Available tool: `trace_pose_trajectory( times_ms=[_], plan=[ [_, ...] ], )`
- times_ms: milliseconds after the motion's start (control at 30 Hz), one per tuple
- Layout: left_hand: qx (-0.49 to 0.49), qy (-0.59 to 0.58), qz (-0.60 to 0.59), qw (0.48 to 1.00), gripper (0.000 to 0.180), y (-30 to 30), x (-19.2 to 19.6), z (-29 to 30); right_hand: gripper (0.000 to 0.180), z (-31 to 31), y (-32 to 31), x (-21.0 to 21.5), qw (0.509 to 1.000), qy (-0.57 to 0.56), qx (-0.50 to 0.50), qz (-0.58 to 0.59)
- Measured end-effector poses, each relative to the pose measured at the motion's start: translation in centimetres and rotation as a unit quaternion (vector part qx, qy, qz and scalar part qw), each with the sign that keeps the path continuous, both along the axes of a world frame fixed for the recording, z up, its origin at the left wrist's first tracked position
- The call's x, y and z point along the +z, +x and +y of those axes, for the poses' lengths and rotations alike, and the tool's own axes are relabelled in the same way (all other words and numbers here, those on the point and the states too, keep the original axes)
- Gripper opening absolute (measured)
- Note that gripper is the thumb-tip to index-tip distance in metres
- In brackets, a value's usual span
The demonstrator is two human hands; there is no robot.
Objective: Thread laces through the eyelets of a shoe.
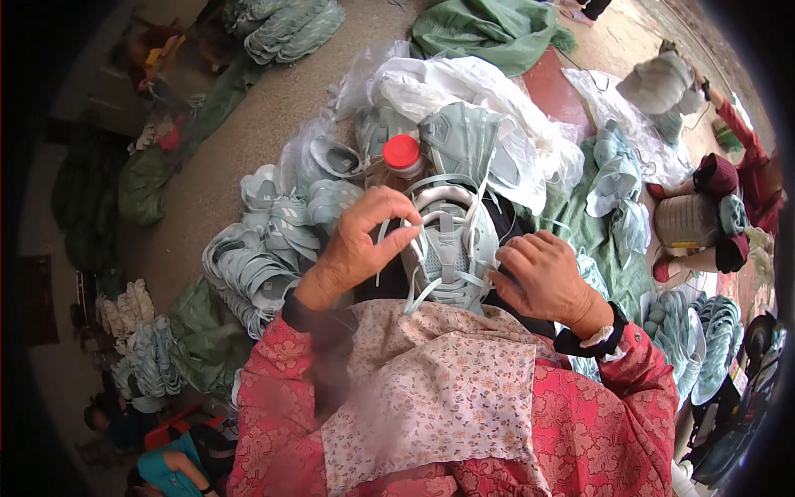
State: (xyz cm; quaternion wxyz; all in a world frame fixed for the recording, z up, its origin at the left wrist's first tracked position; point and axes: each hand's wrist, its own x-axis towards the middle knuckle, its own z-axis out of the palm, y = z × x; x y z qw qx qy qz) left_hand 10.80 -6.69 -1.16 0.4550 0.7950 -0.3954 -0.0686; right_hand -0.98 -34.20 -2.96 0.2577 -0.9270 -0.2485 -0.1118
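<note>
A pale grey-green shoe upper (448,245) with a padded, light-lined collar lies in front of me, above my lap. Its pale shoelace (427,291) crosses the lower part in loose rows, and loops stick out at the sides. At the upper's left edge my left hand (364,238) is closed, thumb and forefinger pinching the shoelace. My right hand (542,276) is at the other edge, its fingers curled and its thumb close to a piece of lace; what lies between the fingertips is mostly hidden. Just beyond the upper stands a jar with a red lid (402,152).
Stacked shoe uppers (248,263) lie to the left, and more uppers (464,137) rest on white plastic sheeting (464,79) ahead. Green sacks (489,33) are at the back. On the right, a person in red sits by a metal drum (686,222), holding pale pieces.
</note>
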Motion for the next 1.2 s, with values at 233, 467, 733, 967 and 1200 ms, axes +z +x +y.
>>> trace_pose_trajectory(
  times_ms=[233, 467, 733, 967, 1200],
  plan=[
    [-0.031, 0.013, -0.043, 0.999, 0.010, -0.4, -1.2, 0.5, 0.021, 1.4, 1.0, 0.0, 0.988, -0.129, 0.058, -0.057],
    [0.000, 0.032, -0.083, 0.996, 0.014, 0.4, -1.6, 0.6, 0.018, -0.9, -0.2, -0.2, 0.980, -0.035, 0.081, 0.181],
    [0.010, 0.128, -0.135, 0.983, 0.026, -0.6, -0.2, -1.6, 0.023, -1.0, 1.8, 1.9, 0.931, 0.146, -0.051, 0.330],
    [-0.015, 0.060, 0.005, 0.998, 0.018, -0.9, -1.3, -1.5, 0.020, 3.1, 4.0, 2.9, 0.995, 0.023, -0.027, 0.095],
    [-0.068, -0.105, 0.368, 0.922, 0.042, -1.3, 4.0, -1.8, 0.014, 3.8, 4.3, 1.5, 0.994, 0.111, -0.003, 0.016]
  ],
)
